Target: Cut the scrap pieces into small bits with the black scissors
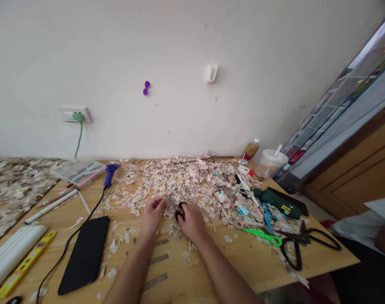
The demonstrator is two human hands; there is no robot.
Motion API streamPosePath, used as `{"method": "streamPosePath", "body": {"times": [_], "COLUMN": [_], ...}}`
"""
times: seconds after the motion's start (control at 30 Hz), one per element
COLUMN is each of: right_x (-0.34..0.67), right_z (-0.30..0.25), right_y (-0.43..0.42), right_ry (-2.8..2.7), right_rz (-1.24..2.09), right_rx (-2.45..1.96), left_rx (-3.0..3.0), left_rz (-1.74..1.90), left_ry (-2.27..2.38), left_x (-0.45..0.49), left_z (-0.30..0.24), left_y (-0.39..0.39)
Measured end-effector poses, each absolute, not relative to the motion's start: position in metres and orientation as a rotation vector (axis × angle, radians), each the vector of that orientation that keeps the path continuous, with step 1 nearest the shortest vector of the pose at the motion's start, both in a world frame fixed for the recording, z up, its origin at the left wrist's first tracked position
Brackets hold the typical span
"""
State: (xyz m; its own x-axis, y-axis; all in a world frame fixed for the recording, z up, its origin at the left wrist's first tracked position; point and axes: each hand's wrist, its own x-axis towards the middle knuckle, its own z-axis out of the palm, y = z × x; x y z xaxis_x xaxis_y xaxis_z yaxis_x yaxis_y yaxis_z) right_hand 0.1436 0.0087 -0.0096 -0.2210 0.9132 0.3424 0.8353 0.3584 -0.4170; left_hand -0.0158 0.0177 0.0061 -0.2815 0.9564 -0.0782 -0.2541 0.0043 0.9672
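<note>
My right hand (190, 220) is closed around the black handles of a small pair of scissors (179, 210), whose blades point left toward my left hand. My left hand (152, 213) pinches a small pale scrap at the blade tips; the scrap is too small to name. Both hands rest on a wooden table (211, 261) at the near edge of a wide heap of pale and pink paper-like scraps (186, 177).
A black phone (86, 253) lies at the left, with a blue glue gun (109, 173) and its cable behind it. Green-handled scissors (262, 234), large black scissors (298, 245), a dark green pouch (276, 202), a bottle (251, 150) and a white tub (270, 162) sit at the right.
</note>
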Motion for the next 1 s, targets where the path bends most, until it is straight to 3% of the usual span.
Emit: {"method": "streamPosePath", "body": {"times": [1.0], "right_x": [0.146], "right_z": [-0.016], "right_y": [0.013], "right_ry": [-1.992], "right_rz": [0.285], "right_rx": [-1.565], "left_rx": [0.572], "left_rz": [1.524], "left_ry": [1.021], "left_x": [-0.012], "left_z": [0.004], "left_y": [0.019]}}
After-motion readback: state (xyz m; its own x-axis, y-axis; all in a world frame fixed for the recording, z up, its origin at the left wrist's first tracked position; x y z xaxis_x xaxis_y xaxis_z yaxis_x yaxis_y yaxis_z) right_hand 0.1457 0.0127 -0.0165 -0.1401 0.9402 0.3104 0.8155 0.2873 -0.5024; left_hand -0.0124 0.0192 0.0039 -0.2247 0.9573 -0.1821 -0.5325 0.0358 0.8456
